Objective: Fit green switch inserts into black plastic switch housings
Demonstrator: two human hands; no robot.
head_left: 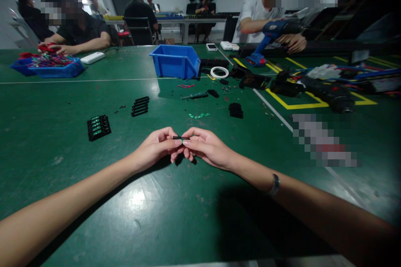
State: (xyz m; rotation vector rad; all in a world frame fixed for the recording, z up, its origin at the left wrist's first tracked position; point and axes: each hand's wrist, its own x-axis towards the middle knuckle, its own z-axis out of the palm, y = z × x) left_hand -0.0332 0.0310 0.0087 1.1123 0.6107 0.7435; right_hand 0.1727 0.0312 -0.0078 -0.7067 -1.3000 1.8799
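**Pinching a slim black part (181, 138) between left hand (155, 149) and right hand (209, 147)**

Closed grip at both ends: thumb and forefinger of each hand on the slim black part, probably to steady so small a thing from two sides at once. Held over the bench (175, 225), straight in front of the body, likely for a clear view. Cannot tell whether touching the surface with the lower fingers.

Read the clock from the slim black part, with twelve straight ahead. At nine, find a block of black and green pieces (98, 127); at ten, a row of black strips (140, 107). Lined up side by side, perhaps to make each easy to pick out. At one, near the fingers, find loose green pieces (199, 116), probably for a short reach. Between twelve and one, farther out, see a screwdriver (197, 95) lying flat, apparently out of the way to leave both hands free. At two, find a stack of black pieces (236, 111), bunched perhaps to save room. At twelve, well back, see a blue bin (169, 66), likely there to leave working space.
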